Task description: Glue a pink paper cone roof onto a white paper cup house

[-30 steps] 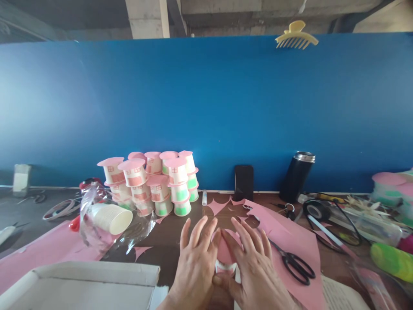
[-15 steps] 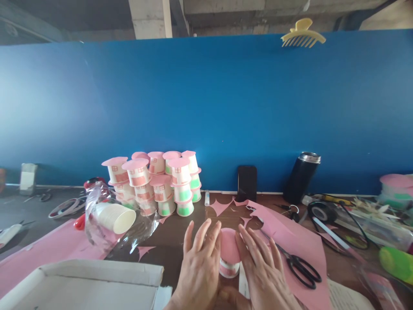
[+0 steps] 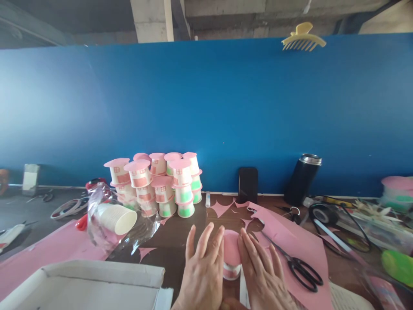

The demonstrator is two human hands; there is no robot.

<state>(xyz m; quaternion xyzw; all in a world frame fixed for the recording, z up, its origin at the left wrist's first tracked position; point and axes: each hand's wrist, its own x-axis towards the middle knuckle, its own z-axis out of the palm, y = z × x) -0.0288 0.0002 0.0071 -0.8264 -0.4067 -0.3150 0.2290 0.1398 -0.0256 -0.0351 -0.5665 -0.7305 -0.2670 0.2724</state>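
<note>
A paper cup (image 3: 231, 273) stands upside down on the table in front of me, with a round pink paper disc (image 3: 231, 246) on its top. My left hand (image 3: 202, 267) lies along the left side of the disc, fingers stretched out and spread. From the right, my right hand (image 3: 263, 271) touches the disc's edge with straight fingers lying side by side. Both thumbs are mostly hidden low between the hands. Behind to the left rise stacks of similar cups (image 3: 183, 193) with pink discs and drawn windows and doors.
Black-handled scissors (image 3: 303, 271) lie on cut pink paper (image 3: 293, 234) at the right. A phone (image 3: 248, 185) and a black bottle (image 3: 301, 181) stand against the blue partition (image 3: 222, 107). At the left are a bagged cup stack (image 3: 121, 220) and a white box (image 3: 103, 271).
The whole view has shifted slightly. Both hands keep to the sides of the disc, with the right fingers a little more together.
</note>
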